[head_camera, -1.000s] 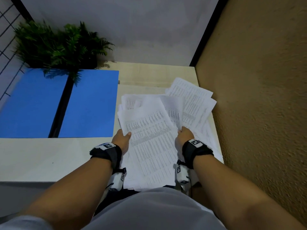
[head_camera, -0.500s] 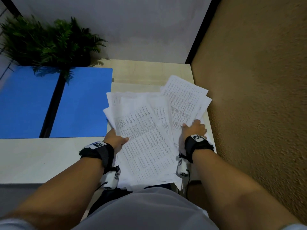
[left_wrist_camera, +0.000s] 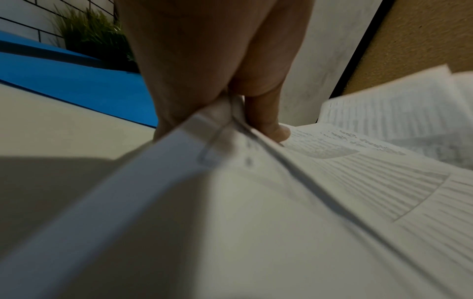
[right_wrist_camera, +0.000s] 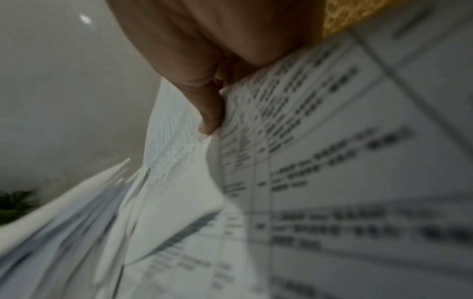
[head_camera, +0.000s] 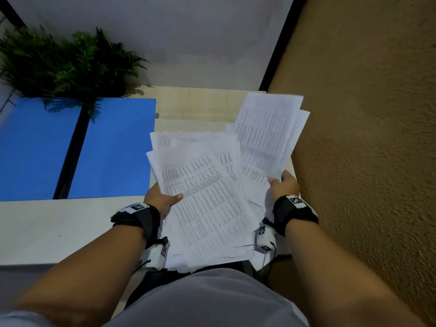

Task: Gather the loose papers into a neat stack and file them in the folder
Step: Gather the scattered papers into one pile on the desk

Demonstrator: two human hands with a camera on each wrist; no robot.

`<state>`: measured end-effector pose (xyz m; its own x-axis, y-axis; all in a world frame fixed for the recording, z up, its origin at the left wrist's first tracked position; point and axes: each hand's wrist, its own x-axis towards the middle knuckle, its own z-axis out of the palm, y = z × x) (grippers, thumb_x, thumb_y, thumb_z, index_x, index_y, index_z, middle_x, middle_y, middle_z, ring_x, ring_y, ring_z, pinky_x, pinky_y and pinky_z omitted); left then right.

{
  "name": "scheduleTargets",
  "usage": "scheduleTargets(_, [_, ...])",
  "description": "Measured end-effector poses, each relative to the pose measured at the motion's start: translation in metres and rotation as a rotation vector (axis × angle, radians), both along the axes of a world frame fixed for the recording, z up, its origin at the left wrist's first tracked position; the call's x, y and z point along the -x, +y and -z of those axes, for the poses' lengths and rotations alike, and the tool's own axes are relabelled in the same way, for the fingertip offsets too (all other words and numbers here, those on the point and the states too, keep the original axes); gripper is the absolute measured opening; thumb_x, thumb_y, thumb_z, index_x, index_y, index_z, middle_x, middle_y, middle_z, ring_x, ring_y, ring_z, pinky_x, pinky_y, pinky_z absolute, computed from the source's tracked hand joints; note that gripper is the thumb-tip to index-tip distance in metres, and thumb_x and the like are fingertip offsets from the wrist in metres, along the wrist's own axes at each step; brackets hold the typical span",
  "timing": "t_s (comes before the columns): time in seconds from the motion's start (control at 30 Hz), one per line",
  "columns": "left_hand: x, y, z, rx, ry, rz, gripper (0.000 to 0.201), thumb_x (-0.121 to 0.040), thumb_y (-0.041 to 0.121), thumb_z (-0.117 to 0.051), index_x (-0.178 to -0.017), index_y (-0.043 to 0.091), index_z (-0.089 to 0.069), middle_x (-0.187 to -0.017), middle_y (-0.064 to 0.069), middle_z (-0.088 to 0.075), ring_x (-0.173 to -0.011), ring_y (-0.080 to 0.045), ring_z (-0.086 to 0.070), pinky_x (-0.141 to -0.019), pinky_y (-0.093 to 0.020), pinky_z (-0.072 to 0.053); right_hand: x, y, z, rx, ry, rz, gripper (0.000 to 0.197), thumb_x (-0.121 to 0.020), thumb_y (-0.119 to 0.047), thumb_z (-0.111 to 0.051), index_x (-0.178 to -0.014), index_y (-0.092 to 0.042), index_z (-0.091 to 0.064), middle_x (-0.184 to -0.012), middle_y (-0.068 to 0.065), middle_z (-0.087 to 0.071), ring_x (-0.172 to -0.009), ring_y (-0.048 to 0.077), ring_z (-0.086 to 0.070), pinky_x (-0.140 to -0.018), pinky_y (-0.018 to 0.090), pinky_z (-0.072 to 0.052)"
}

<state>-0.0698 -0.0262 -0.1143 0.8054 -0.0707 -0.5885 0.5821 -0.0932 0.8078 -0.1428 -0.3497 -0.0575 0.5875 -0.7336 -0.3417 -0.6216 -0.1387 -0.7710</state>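
Note:
A fanned pile of printed white papers (head_camera: 207, 199) is lifted over the right end of the pale table (head_camera: 59, 230). My left hand (head_camera: 162, 199) grips its left edge, thumb on top; the left wrist view shows the thumb (left_wrist_camera: 271, 121) pressing the papers (left_wrist_camera: 332, 182). My right hand (head_camera: 282, 185) pinches a raised bunch of sheets (head_camera: 266, 133) at the right side; the right wrist view shows a finger (right_wrist_camera: 210, 113) against those sheets (right_wrist_camera: 320, 141). The open blue folder (head_camera: 113, 149) lies flat to the left.
A green fern plant (head_camera: 61, 64) stands at the back left, over the folder's far edge. A rough tan wall (head_camera: 365, 138) runs close along the right side of the table. A white wall (head_camera: 177, 38) closes the back.
My right hand moved right and took hold of the right-hand sheets, which now rise off the table. The left hand keeps its grip, and the pile has lifted and shifted slightly.

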Motion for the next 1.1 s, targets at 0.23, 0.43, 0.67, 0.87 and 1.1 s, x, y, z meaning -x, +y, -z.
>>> scheduleTargets(0.23, [-0.016,0.011,0.039,-0.004,0.030,0.090,0.076,-0.060,0.002,-0.082,-0.129,0.026,-0.061,-0.128,-0.001,-0.070,-0.121,-0.030,-0.063,-0.106,-0.058,-0.046,0.008,-0.010,-0.083,0.401,-0.157,0.122,0.012,-0.095,-0.017,-0.054,-0.097,-0.007,-0.061,-0.094,0.014,-0.067,-0.086,0.028,-0.063,-0.077,0.035,-0.051])
scheduleTargets(0.43, [-0.012,0.006,0.020,0.009,0.052,0.095,0.078,-0.064,-0.008,-0.078,-0.134,0.019,-0.057,-0.132,-0.006,-0.067,-0.124,-0.032,-0.061,-0.109,-0.056,-0.044,0.007,0.004,-0.154,0.282,-0.565,0.268,0.015,-0.091,-0.009,-0.057,-0.104,-0.007,-0.065,-0.090,-0.001,-0.066,-0.076,0.003,-0.061,-0.065,0.006,-0.043])
scheduleTargets(0.67, [0.000,0.001,-0.025,0.040,0.045,0.142,0.109,-0.064,0.087,-0.063,-0.152,0.027,-0.038,-0.145,0.009,-0.056,-0.135,-0.015,-0.050,-0.117,-0.042,-0.032,-0.001,0.066,-0.074,-0.052,-0.481,0.181,0.040,-0.092,-0.004,-0.055,-0.131,-0.009,-0.052,-0.124,0.013,-0.065,-0.106,0.015,-0.064,-0.100,0.034,-0.051])
scheduleTargets(0.87, [0.001,0.010,-0.020,-0.057,0.062,0.230,0.085,-0.062,0.032,-0.092,-0.136,0.028,-0.050,-0.129,0.004,-0.068,-0.112,-0.018,-0.065,-0.104,-0.043,-0.050,0.011,0.111,0.008,-0.265,-0.183,0.036,0.057,-0.092,-0.001,-0.047,-0.137,-0.035,-0.040,-0.114,0.001,-0.062,-0.099,0.023,-0.062,-0.092,0.033,-0.050])
scheduleTargets(1.1, [-0.006,0.013,0.000,-0.134,0.018,0.256,0.087,-0.064,0.008,-0.082,-0.141,0.026,-0.047,-0.133,-0.002,-0.063,-0.124,-0.031,-0.058,-0.108,-0.051,-0.046,-0.021,0.084,0.000,-0.372,-0.132,0.094,0.028,-0.089,-0.021,-0.069,-0.116,-0.018,-0.065,-0.105,-0.003,-0.068,-0.093,0.022,-0.065,-0.090,0.028,-0.049])
